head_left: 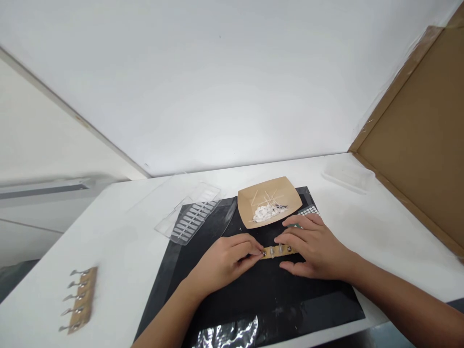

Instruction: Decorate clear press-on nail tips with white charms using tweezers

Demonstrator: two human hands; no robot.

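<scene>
A small brown strip (278, 251) with clear nail tips and metal clips lies on the black mat (268, 299). My left hand (224, 261) is curled, its fingertips pinching the strip's left end. My right hand (315, 246) rests over the strip's right end, fingers stretched flat and pressing it down, thumb below it. Just behind them sits a brown paper tray (250, 200) holding white bits and thin sticks.
A clear plastic tray of nail tips (192, 217) lies left of the paper tray. A second brown strip with metal clips (80, 299) lies at the table's left front. A clear lid (348, 176) sits far right, by a cardboard panel (420, 130).
</scene>
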